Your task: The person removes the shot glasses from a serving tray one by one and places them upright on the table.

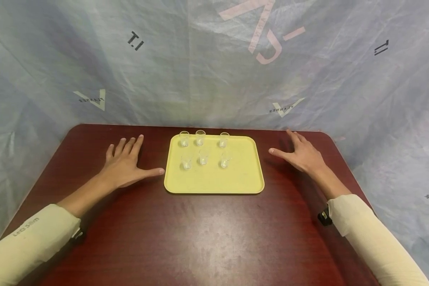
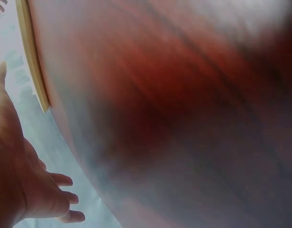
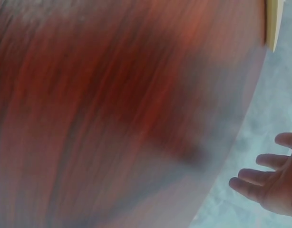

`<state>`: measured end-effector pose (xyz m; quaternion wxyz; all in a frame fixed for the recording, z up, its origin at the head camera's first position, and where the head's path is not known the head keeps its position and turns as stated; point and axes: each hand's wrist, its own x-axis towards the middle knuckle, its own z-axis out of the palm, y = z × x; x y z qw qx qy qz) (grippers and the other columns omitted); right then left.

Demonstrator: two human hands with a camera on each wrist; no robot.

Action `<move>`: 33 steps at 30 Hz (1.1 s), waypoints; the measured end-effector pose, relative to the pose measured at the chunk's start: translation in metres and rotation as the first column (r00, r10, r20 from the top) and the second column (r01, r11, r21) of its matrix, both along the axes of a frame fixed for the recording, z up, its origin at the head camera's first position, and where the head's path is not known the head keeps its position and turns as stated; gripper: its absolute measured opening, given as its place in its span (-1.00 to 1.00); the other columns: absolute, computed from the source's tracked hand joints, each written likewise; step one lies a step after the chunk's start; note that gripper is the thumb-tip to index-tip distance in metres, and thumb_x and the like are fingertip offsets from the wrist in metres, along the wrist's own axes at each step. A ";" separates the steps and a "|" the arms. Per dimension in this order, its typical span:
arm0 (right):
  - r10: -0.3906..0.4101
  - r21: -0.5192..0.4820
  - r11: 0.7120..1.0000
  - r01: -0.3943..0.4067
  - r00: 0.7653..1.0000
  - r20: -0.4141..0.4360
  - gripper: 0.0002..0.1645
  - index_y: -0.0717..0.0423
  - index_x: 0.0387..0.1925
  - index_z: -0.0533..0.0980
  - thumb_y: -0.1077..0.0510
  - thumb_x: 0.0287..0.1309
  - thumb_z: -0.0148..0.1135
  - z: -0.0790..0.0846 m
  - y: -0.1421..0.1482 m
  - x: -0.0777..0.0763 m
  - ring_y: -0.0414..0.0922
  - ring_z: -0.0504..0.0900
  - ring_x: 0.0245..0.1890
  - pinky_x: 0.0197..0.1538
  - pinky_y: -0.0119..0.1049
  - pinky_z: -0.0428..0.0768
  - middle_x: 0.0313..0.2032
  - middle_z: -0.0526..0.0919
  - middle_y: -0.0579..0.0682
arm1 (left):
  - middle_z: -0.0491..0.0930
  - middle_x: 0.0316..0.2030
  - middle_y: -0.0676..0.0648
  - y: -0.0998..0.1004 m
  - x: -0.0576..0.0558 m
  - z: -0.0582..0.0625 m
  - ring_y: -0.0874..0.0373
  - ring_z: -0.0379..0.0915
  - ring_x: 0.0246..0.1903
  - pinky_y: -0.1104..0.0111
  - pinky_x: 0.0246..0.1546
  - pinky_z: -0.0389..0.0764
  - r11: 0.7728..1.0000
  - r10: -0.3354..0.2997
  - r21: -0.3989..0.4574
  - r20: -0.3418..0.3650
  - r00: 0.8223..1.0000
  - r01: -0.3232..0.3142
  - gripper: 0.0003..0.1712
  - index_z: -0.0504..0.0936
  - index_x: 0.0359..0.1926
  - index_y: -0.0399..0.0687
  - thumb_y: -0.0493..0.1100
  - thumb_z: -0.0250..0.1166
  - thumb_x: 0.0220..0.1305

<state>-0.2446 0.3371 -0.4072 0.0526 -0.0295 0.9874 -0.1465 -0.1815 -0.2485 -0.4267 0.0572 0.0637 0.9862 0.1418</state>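
Standing on a yellow tray (image 1: pixel 212 180) are six small clear glasses (image 1: pixel 203 158), in two rows of three, with the right-hand pair set a little apart from the other four. The far row is close to the tray's far rim. The tray lies flat near the far edge of a dark red worktop (image 1: pixel 207 238), between a person's two hands. The left hand (image 1: pixel 123 165) has its fingers spread wide, holding nothing; its thumb points at the tray's left rim, and whether they touch cannot be told. The right hand (image 1: pixel 304 155), also holding nothing, has its fingers extended and thumb out, near the tray's right side but apart from it. Pale sleeves (image 1: pixel 371 238) cover both forearms. Beyond the worktop hangs a creased grey sheet (image 1: pixel 189 79) printed with letters.
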 end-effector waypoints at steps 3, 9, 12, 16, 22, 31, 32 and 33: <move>0.007 -0.005 1.000 -0.007 1.000 0.000 0.55 -0.10 0.89 -0.13 -0.87 0.24 0.11 0.002 -0.004 0.001 0.45 0.18 0.74 0.49 0.69 0.32 0.81 0.06 0.33 | -0.11 0.81 -0.47 0.006 0.002 0.001 -0.57 -0.35 0.79 -0.59 0.65 -0.31 1.000 -0.004 0.028 0.041 0.999 0.003 0.76 -0.33 0.88 0.01 0.94 0.23 0.07; 0.021 -0.010 1.000 -0.021 1.000 -0.004 0.54 -0.05 0.88 -0.07 -0.87 0.25 0.09 0.003 -0.010 0.006 0.41 0.17 0.75 0.55 0.64 0.30 0.80 0.09 0.32 | -0.17 0.83 -0.44 0.016 0.004 0.000 -0.58 -0.39 0.79 -0.64 0.61 -0.28 0.998 -0.008 0.059 0.093 0.996 0.002 0.78 -0.37 0.88 0.06 0.95 0.23 0.04; 0.026 -0.014 1.000 -0.026 1.000 -0.012 0.53 -0.02 0.87 -0.01 -0.87 0.25 0.09 0.002 -0.014 0.007 0.38 0.18 0.76 0.58 0.61 0.30 0.80 0.11 0.31 | -0.17 0.83 -0.43 0.020 0.005 0.000 -0.57 -0.39 0.79 -0.63 0.62 -0.29 0.998 -0.010 0.063 0.092 0.996 0.005 0.79 -0.37 0.88 0.07 0.95 0.24 0.03; 0.038 -0.021 0.999 -0.038 0.999 -0.017 0.52 0.00 0.86 0.04 -0.86 0.25 0.11 0.003 -0.019 0.008 0.36 0.18 0.76 0.60 0.59 0.30 0.79 0.13 0.32 | -0.16 0.83 -0.43 0.026 0.005 -0.001 -0.57 -0.40 0.80 -0.63 0.62 -0.30 0.997 -0.018 0.074 0.093 0.995 0.011 0.79 -0.36 0.88 0.06 0.94 0.26 0.02; 0.055 -0.027 0.998 -0.056 0.998 -0.026 0.49 -0.01 0.85 0.07 -0.85 0.27 0.10 0.003 -0.026 0.007 0.35 0.20 0.76 0.58 0.60 0.32 0.79 0.14 0.30 | -0.20 0.84 -0.41 0.037 0.002 -0.008 -0.55 -0.47 0.81 -0.62 0.64 -0.37 0.996 -0.024 0.087 0.111 0.994 0.014 0.84 -0.39 0.88 0.08 0.99 0.23 -0.04; 0.069 -0.039 0.997 -0.070 0.997 -0.038 0.46 -0.06 0.85 0.09 -0.86 0.26 0.11 0.005 -0.033 0.009 0.34 0.25 0.74 0.55 0.60 0.35 0.78 0.17 0.27 | -0.26 0.84 -0.40 0.054 -0.006 -0.014 -0.53 -0.50 0.81 -0.60 0.66 -0.34 0.998 -0.025 0.068 0.125 0.992 0.017 0.85 -0.41 0.88 0.07 1.00 0.21 -0.05; 0.069 -0.039 0.997 -0.070 0.997 -0.039 0.46 -0.07 0.85 0.09 -0.86 0.26 0.10 0.005 -0.034 0.009 0.35 0.25 0.74 0.55 0.61 0.36 0.78 0.17 0.27 | -0.26 0.84 -0.41 0.056 -0.006 -0.014 -0.52 -0.51 0.81 -0.60 0.66 -0.34 0.998 -0.024 0.065 0.124 0.992 0.016 0.85 -0.41 0.88 0.06 0.99 0.21 -0.04; 0.068 -0.042 0.997 -0.070 0.997 -0.040 0.46 -0.08 0.85 0.09 -0.86 0.26 0.10 0.006 -0.035 0.009 0.35 0.26 0.74 0.54 0.61 0.36 0.78 0.18 0.26 | -0.26 0.84 -0.41 0.058 -0.007 -0.015 -0.52 -0.52 0.81 -0.61 0.66 -0.34 0.998 -0.023 0.058 0.124 0.992 0.016 0.85 -0.41 0.88 0.06 1.00 0.21 -0.04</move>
